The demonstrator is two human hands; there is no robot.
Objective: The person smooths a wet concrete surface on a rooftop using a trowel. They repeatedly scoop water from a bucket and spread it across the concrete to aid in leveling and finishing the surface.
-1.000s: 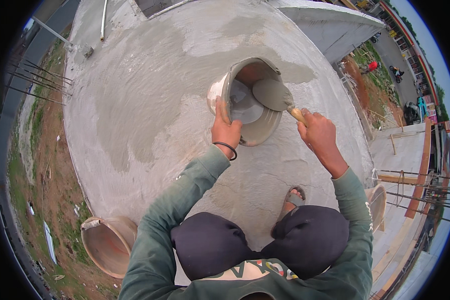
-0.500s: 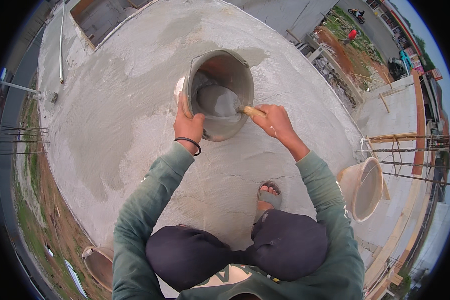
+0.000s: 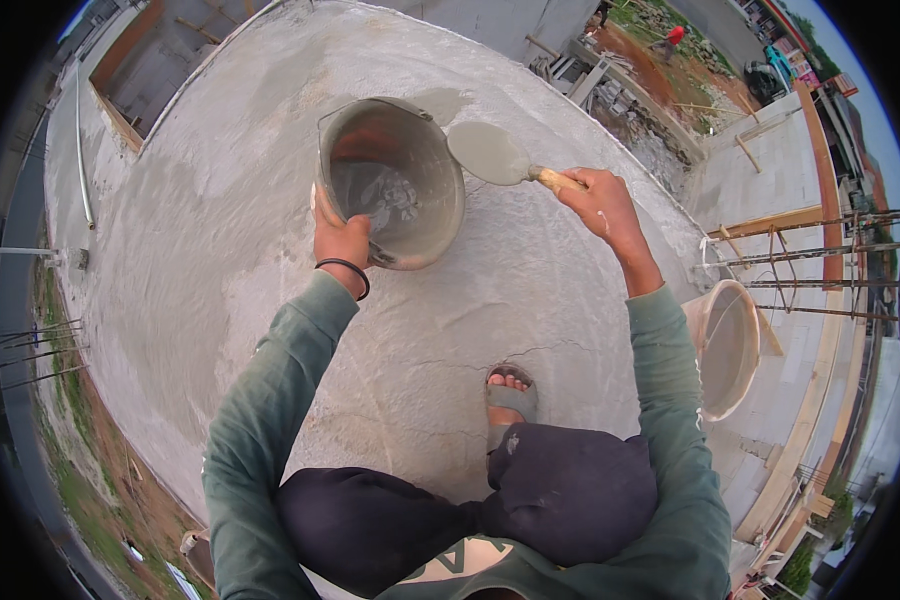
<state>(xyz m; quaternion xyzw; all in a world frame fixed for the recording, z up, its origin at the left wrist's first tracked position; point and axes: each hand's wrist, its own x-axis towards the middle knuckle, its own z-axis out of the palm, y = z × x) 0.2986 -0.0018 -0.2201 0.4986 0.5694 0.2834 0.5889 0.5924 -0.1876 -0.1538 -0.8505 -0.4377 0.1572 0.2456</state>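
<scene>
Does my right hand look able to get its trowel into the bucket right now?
Probably yes: the open mouth of the bucket faces you, your left hand grips its side, and nothing visible blocks the trowel in your right hand.

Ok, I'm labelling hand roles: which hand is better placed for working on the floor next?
Probably the right hand: it grips the trowel by its handle, beside the bucket, while the left hand is busy holding that bucket.
</scene>
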